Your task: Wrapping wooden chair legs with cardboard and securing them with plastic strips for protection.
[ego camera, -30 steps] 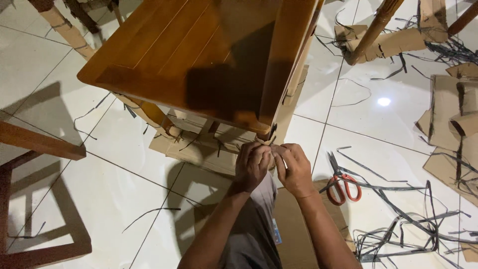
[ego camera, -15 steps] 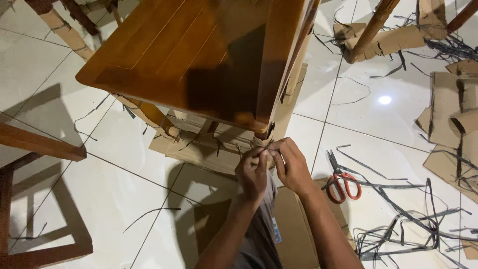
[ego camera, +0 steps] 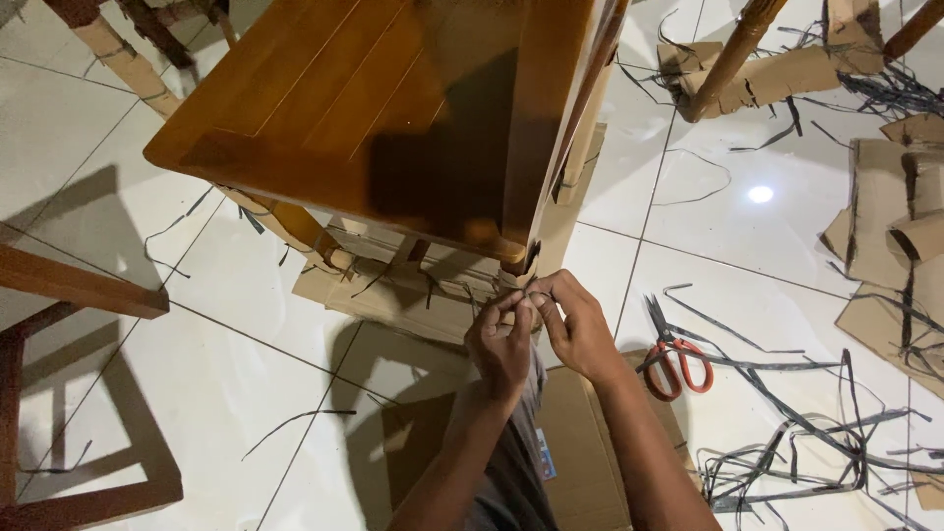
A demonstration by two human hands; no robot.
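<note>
Head view looks straight down, and I see both hands meeting at the near corner of a wooden table [ego camera: 393,108]. My left hand [ego camera: 500,344] has its fingers curled in, thumb and forefinger pinched on something thin at the cardboard-wrapped table leg [ego camera: 518,280]; what exactly sits between the fingertips is too small for me to tell, though it looks like a dark strap end. My right hand [ego camera: 575,329] is just beside it, fingers bent and pressed against the same spot, touching the left fingertips. The leg comes down from the table corner directly above both hands.

Under my forearms lies a flat sheet of cardboard [ego camera: 580,433] on the white tiled floor [ego camera: 206,393]. To the right of my right hand, near it but apart, lie red-handled scissors [ego camera: 674,359] among loose dark straps [ego camera: 787,442] scattered across the tiles. Farther right are torn cardboard pieces [ego camera: 895,236]. At the far right another chair leg wrapped in cardboard [ego camera: 747,74] stands tilted. At the left edge I see a brown wooden frame [ego camera: 69,285].
</note>
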